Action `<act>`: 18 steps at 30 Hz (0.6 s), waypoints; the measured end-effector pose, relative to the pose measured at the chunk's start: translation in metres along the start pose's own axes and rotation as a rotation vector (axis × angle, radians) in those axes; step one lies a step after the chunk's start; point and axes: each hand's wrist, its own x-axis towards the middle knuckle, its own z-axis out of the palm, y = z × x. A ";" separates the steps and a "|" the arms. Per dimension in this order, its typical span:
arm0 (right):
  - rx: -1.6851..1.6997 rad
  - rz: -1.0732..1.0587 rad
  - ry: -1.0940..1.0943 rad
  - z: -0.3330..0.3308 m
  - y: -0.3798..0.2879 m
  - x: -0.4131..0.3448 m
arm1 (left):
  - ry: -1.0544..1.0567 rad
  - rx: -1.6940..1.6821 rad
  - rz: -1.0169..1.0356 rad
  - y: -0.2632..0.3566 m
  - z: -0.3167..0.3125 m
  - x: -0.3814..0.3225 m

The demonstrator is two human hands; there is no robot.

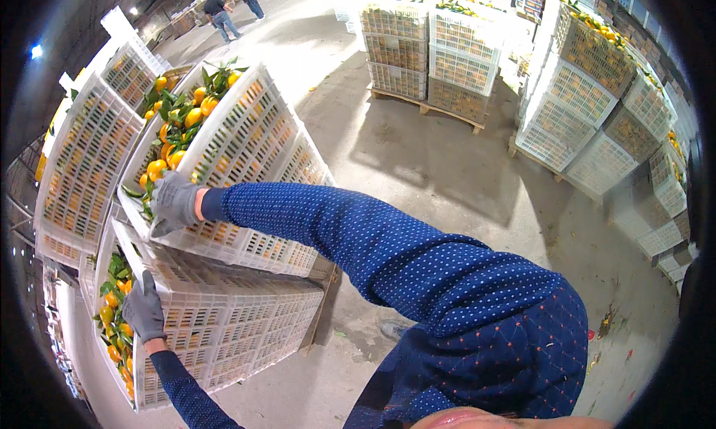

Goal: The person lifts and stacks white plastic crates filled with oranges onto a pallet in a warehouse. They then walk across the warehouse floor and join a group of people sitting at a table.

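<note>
In grey work gloves, both my hands are at stacked white plastic crates on the left. My right hand [174, 201] grips the near corner of the rim of the upper crate [246, 132], its fingertips hidden beside the fruit. Orange citrus fruits [193, 117] with green leaves fill this crate. Lower down, my left hand [144, 310] holds the side rim of the nearer crate [193, 322], its thumb pointing along the rim. More leafy citrus fruits [112, 300] lie inside that one.
Another crate stack [84, 171] stands at far left. Loaded crates stand on a wooden pallet [422, 105] across the concrete floor [386, 143], with further stacks [582, 99] at right. Two people [220, 16] are in the background. My shoe [393, 329] shows below my arm.
</note>
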 end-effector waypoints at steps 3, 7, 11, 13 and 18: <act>0.010 0.000 0.034 -0.006 0.000 -0.003 | 0.036 0.025 -0.017 0.001 0.001 0.000; 0.051 0.000 -0.035 -0.009 -0.001 -0.003 | 0.020 0.020 0.000 -0.003 0.000 0.001; -0.012 -0.015 -0.084 -0.005 -0.004 0.002 | 0.017 -0.077 0.029 -0.011 0.003 0.004; -0.062 0.003 -0.096 -0.002 -0.006 0.005 | 0.008 -0.009 0.014 -0.014 0.004 0.007; -0.142 0.004 -0.074 0.002 -0.007 0.009 | -0.007 -0.003 0.014 -0.018 0.005 0.009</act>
